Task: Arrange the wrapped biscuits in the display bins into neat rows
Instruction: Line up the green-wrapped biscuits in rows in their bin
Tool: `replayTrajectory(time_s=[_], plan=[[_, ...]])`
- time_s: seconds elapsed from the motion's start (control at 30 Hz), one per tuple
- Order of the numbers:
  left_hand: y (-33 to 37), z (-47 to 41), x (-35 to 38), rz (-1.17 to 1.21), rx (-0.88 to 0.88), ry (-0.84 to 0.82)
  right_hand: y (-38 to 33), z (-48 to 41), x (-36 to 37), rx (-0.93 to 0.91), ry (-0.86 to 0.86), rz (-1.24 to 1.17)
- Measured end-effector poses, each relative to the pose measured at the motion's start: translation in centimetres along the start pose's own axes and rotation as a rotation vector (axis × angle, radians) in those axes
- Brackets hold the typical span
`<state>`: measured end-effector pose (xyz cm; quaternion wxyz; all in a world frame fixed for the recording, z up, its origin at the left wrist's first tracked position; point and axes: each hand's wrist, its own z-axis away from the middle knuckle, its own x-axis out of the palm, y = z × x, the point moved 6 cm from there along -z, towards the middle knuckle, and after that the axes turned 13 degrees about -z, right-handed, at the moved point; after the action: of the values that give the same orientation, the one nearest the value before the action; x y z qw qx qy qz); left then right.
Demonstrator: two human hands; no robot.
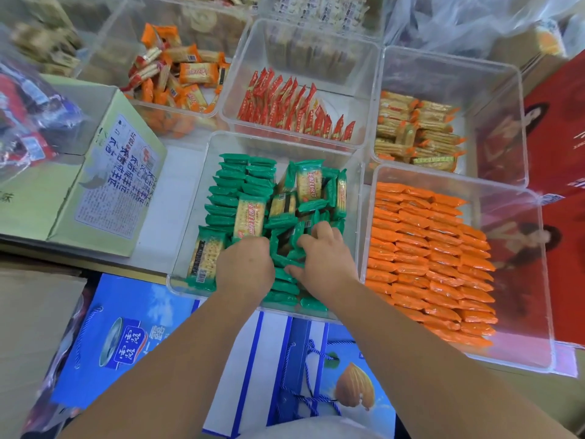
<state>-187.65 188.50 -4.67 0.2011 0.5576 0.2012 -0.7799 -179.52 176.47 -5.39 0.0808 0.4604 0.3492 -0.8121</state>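
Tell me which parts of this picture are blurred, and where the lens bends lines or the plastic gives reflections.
Head view: the top-left bags and farthest bins are blurred; the green packs, left hand and right hand are fairly sharp; the orange-pack bin has bowed walls that show red from the red box; light is even, shadows faint.

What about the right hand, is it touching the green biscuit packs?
Touching. The head view shows the right hand with fingers curled into the green biscuit packs.
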Motion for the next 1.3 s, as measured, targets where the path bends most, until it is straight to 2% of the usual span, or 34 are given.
replayTrajectory(time_s=[0.17, 0.33, 0.5, 0.63, 0.83, 1.0, 1.07, 1.23, 1.3], plan=[[0.0, -0.3, -0.3, 0.013, -0.017, 0.009, 0.2, 0.1, 0.3, 0.025, -0.043, -0.114], [-1.1, -0.2, -1.7, 0.236, -0.037, 0.112, 0.1, 0.2, 0.7, 0.058, -0.115, -0.157], [-2.1, 0.4, -4.2, 0.385, 0.056, 0.202, -0.1, -0.3, 1.7, 0.135, -0.17, -0.14], [-2.9, 0.6, -5.5, 0.428, 0.116, 0.214, -0.9, -0.8, 3.0, 0.06, -0.311, -0.129], [-3.7, 1.4, -6.7, 0.434, 0.175, 0.278, -0.5, -1.6, 2.8, 0.019, -0.36, -0.266], [-2.9, 2.0, -8.3, 0.446, 0.324, 0.351, -0.7, -1.7, 2.9, 0.006, -0.301, -0.357], [-1.9, 1.9, -8.3, 0.425, 0.387, 0.328, -0.4, -1.5, 3.1, 0.032, -0.265, -0.406], [-0.5, 0.7, -7.1, 0.446, 0.403, 0.24, 1.7, -0.6, 3.4, 0.302, -0.154, -0.824], [0.0, 0.3, -6.9, 0.438, 0.434, 0.237, 2.0, -0.4, 3.5, 0.344, -0.153, -0.916]])
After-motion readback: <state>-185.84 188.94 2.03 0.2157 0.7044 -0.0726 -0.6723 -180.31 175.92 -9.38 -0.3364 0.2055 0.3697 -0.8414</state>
